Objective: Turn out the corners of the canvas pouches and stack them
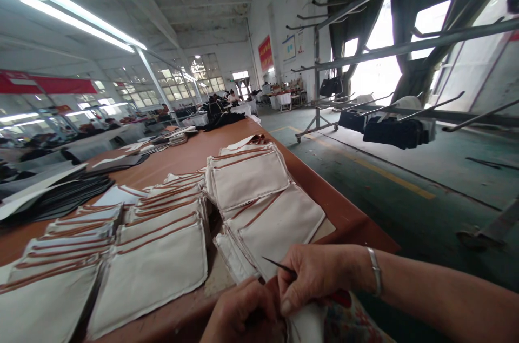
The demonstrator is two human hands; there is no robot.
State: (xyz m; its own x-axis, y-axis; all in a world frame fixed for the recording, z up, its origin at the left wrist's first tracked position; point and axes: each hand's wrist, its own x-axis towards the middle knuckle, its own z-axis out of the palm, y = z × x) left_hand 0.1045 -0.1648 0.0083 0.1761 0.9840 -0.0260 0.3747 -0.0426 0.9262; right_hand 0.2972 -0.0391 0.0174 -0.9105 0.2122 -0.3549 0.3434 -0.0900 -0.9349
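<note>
Your right hand (314, 275) sits at the bottom of the view, about 6 o'clock, fingers curled and pinched on a thin dark pointed tool (278, 264) whose tip points toward 10 o'clock. A silver bracelet (375, 270) circles that wrist. Your left hand (243, 313) lies just beside it at 7 o'clock, touching the right; its fingers are closed around something dark, though the frame edge cuts off most of it, so you cannot tell exactly what it grips. Between and under both hands is a cream fabric piece (302, 324), pressed by your right thumb.

Straight up from your hands, toward 12 o'clock, cream canvas pouches with brown trim (279, 227) lie fanned in an overlapping pile on the brown worktable (182, 159). Another pile (247, 175) lies beyond it, and more rows of the same pouches (158, 262) spread toward 9 o'clock. Dark fabric sheets (52, 197) lie at 10 o'clock, farther along the table.

At 2 o'clock, a metal rack (365, 51) stands on the green floor with dark goods (391, 132) hung on its arms. Other people sit working far down the hall, near 12 o'clock.
</note>
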